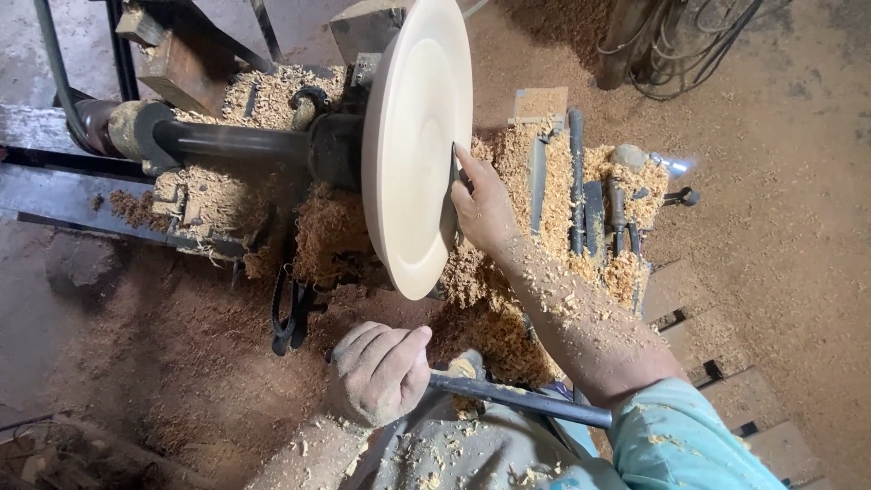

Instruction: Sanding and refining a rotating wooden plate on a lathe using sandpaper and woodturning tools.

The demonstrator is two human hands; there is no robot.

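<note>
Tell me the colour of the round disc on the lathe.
Pale cream round wooden disc, clearest in the head view.

Wooden disc (417, 136) top cut by frame edge, tool tip hidden behind right hand (483, 207), bench tools (599, 213) half-buried in shavings
</note>
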